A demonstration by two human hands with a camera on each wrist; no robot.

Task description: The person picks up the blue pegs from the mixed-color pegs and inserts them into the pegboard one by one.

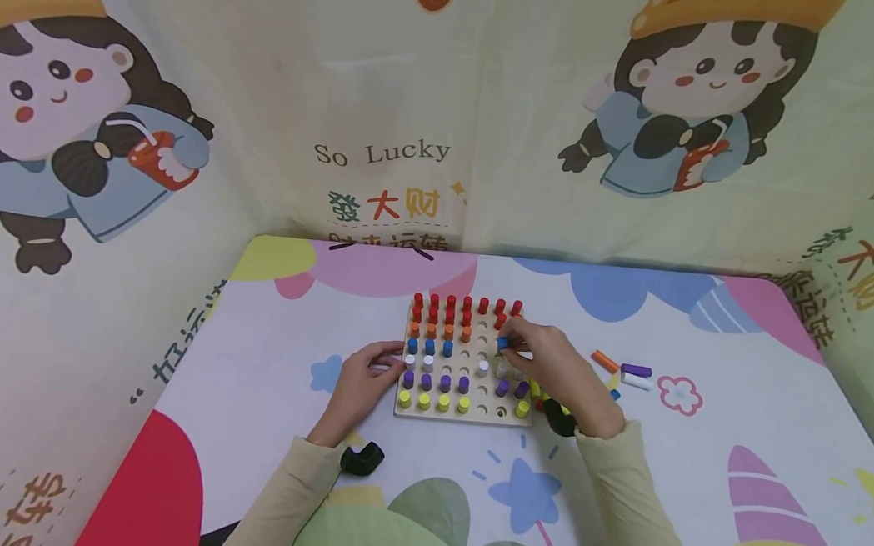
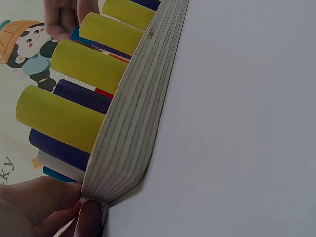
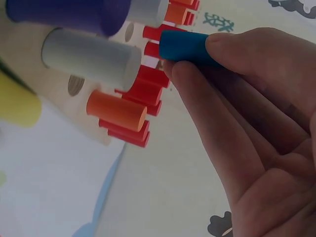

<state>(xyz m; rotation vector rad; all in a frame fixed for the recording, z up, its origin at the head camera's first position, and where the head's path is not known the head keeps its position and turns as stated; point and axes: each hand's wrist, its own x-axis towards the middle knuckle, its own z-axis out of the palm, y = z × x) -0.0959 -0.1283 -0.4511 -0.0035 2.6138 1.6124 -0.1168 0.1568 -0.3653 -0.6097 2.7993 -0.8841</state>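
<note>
A wooden pegboard [image 1: 461, 418] lies in the middle of the table, with rows of red, orange, blue, white, purple and yellow pegs standing in it. At its left side my left hand [image 1: 359, 378] grips the edge; the left wrist view shows the fingertips [image 2: 90, 217] pressed at the corner of the board. My right hand [image 1: 557, 368] pinches a blue peg [image 3: 182, 47] between thumb and fingers, over the right part of the board. Below that peg, the right wrist view shows a white peg [image 3: 91, 58] and an orange peg [image 3: 116, 109] standing close by. Bare holes show between the pegs.
Loose pegs lie to the right of the board, among them an orange peg [image 1: 605, 361], a purple peg [image 1: 637, 370] and a white peg [image 1: 636, 382]. More loose pegs are partly hidden under my right hand and wrist. A printed curtain [image 1: 502, 185] hangs behind the table.
</note>
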